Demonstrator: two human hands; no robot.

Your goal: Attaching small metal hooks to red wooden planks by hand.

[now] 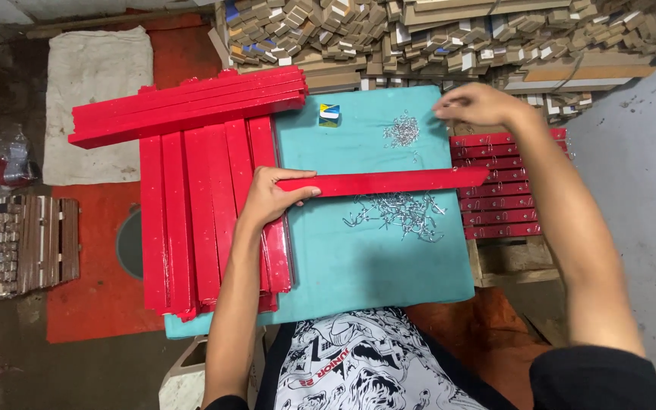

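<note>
Right now your left hand [271,196] presses down on the near end of a long red strip [389,181], fingers curled over its edge and gripping it, so the strip lies flat across the middle of the teal board [366,266] and its far end just reaches the board's right edge. Your right hand [478,104] hovers at the board's far right corner with fingertips pinched together; whether anything sits between them is too small to tell.

On the board's far side, close to the middle, rests a small square packet [329,114], blue with a yellow and white patch. Just right of it lies a little heap of silvery metal hooks [402,129], thin and wiry, and a larger, looser scatter of hooks [398,212] lies on the board just below the strip.

Covering the board's left part is a flat row of glossy red strips [199,220], laid side by side and running toward you. Across their far ends sits a bundle of red strips [187,106], tilted slightly. Off the board's right edge lies a stack of shorter red strips [503,186], each bearing a metal hook.

Beyond the board's far edge, pale wooden offcuts [434,34] are heaped up, blocky and raw-edged. Well left of the board, a grey cloth [96,99] lies on orange flooring.
</note>
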